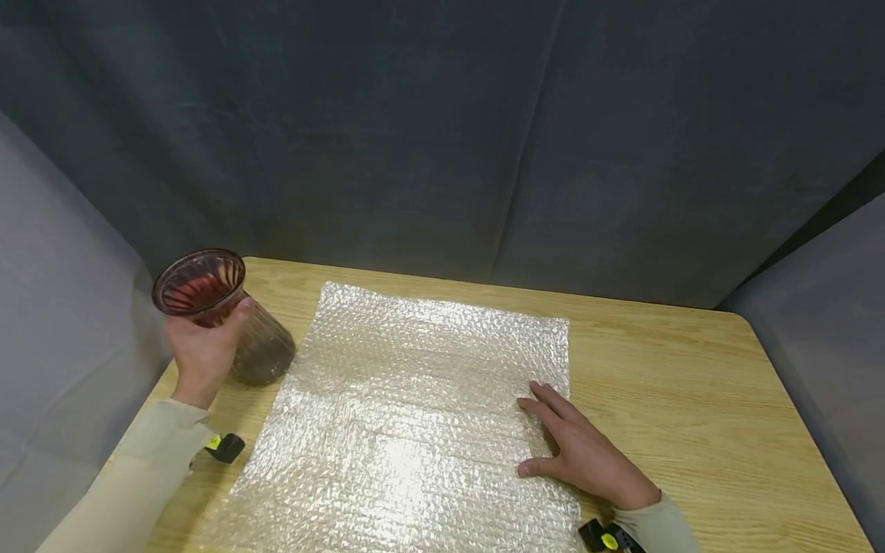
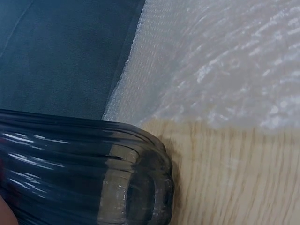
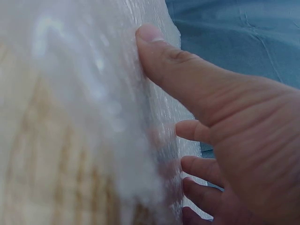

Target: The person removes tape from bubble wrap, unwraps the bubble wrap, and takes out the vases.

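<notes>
A ribbed, see-through glass vase (image 1: 263, 349) with a flared, dark reddish rim leans at the table's left side. My left hand (image 1: 202, 355) grips it just below the rim, thumb on the near side; most of its fingers are hidden behind the glass. In the left wrist view the vase's rounded base (image 2: 150, 173) is down by the wood. A large sheet of bubble wrap (image 1: 415, 384) lies flat across the middle. On its right edge rests my right hand (image 1: 588, 453), fingers spread, thumb apart. The right wrist view has the thumb touching the wrap (image 3: 108, 84).
The light wooden table (image 1: 677, 384) shows bare wood to the right of the wrap. Behind it hangs a dark grey curtain (image 1: 415, 138). Pale cloth walls (image 1: 55, 322) close in both sides.
</notes>
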Motion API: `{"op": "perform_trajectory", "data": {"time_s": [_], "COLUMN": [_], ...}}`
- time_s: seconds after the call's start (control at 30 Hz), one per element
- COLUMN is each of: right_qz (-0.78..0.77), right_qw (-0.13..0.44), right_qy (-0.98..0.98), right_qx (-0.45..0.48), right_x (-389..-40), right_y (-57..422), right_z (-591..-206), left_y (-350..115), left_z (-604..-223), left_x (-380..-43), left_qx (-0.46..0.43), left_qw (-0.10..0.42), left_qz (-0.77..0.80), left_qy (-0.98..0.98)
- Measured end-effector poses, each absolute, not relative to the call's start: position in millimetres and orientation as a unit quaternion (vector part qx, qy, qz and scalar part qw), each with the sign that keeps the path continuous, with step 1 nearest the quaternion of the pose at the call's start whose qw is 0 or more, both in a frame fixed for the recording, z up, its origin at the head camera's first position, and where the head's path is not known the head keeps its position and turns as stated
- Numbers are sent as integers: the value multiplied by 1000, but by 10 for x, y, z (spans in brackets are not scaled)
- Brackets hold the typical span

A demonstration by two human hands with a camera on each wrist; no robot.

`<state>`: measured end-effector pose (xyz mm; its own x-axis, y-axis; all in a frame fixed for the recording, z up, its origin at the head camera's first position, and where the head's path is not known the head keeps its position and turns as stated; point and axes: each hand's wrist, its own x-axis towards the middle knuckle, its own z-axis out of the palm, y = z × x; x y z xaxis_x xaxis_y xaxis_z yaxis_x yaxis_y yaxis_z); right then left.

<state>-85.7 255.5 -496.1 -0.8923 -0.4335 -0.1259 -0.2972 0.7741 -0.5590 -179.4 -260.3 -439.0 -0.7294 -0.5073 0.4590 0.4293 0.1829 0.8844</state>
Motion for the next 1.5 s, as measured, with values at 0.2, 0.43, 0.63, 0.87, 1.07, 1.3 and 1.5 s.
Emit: {"op": "perform_trajectory", "data": {"time_s": [0.2,0.43,0.63,0.87,1.07,1.3,1.5], "right_qz": [-268,-269,-268,-264,-247,-233,-224], "right_qw": [118,130,131,131,121,121,127], "right_qy": [934,934,933,935,939,942,943], "right_qx": [-203,-196,-199,-199,-207,-210,-213], "right_x": [-854,-866,-891,-930,-985,-1057,-1076], "right_y": [2557,2562,2583,2589,2619,2659,2691], "right_z": [-4947,-4951,-4959,-4986,-5012,-5001,-4976], "left_y": [-2606,-2594,-2586,-2617,-2647,-2692,-2692], "left_z": [-4382,-4365,-4337,-4341,-4312,-4271,-4184], "left_x": [-1775,-1776,-1777,-1773,-1758,-1763,-1725], "left_qx": [33,37,35,40,68,59,35], "left_qw": [364,358,341,309,262,186,133], "left_qz": [-624,-623,-610,-605,-570,-541,-531], "left_qy": [-691,-694,-714,-733,-776,-818,-836]}}
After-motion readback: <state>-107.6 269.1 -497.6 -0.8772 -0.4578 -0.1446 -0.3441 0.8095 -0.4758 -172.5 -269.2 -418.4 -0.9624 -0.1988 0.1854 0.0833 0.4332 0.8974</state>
